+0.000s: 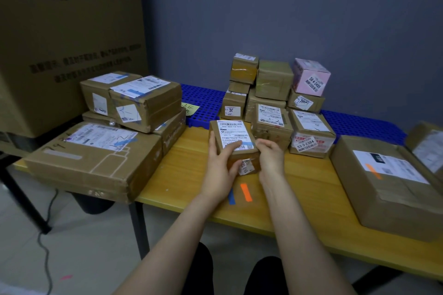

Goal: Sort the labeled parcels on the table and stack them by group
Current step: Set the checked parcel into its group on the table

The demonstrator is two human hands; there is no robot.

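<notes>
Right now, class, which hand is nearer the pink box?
Right. The right hand is front-left of the pink box; the left hand is farther left, across the held parcel.

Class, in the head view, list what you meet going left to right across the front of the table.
Wide flat parcel → left hand → held small parcel → right hand → large parcel with orange mark.

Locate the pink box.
In the head view, the pink box sits at the back, right of centre, atop a small brown parcel beside the taped brown box.
</notes>
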